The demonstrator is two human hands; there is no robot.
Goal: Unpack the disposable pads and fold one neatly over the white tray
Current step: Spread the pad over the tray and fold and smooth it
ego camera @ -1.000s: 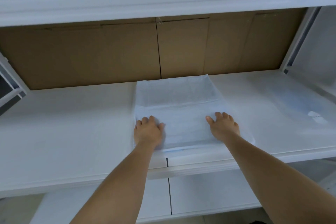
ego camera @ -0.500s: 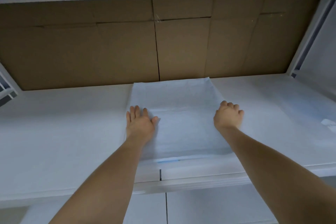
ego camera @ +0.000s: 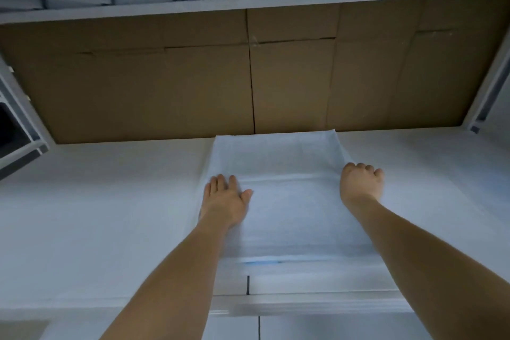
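Note:
A white disposable pad [ego camera: 287, 201] lies spread flat in the middle of the white shelf, reaching back to the cardboard wall; a thin blue strip shows at its near edge. My left hand [ego camera: 225, 200] lies flat on the pad's left side, fingers straight. At the pad's right edge is my right hand [ego camera: 360, 183], its fingers curled down over that edge. The white tray is hidden under the pad; I cannot make out its outline.
The white shelf surface [ego camera: 96, 215] stretches left and right of the pad. A brown cardboard panel [ego camera: 248, 77] forms the back wall. Another white shelf [ego camera: 248, 0] hangs overhead. A white frame post [ego camera: 488, 85] stands at the right.
Both hands have slid away from me along the pad, from its near part toward its middle. The left hand's fingers have flattened out.

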